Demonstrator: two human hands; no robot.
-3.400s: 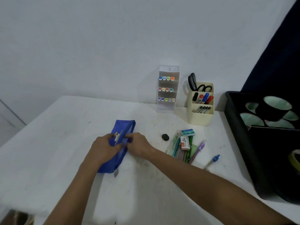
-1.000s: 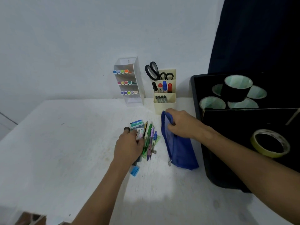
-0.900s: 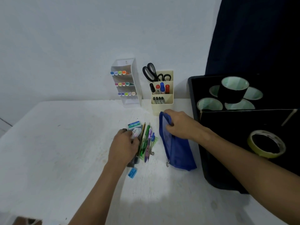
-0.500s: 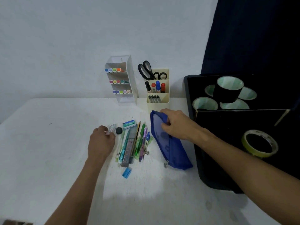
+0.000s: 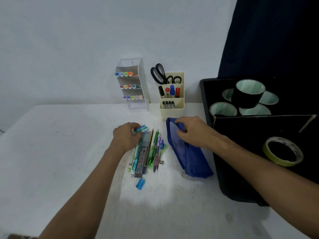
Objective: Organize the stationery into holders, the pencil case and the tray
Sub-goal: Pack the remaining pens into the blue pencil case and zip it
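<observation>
Dim, soft lighting (cool blue cast), wide-angle bending at edges.

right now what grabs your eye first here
Two bare hands at the table's centre: the left hand pinches a small green-and-white box atop a row of pens, while the right hand grips the mouth of a blue fabric pencil case. On the right, a black tray holds tape rolls.

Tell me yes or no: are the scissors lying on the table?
No, the scissors stand handles-up in the cream holder by the wall.
</observation>
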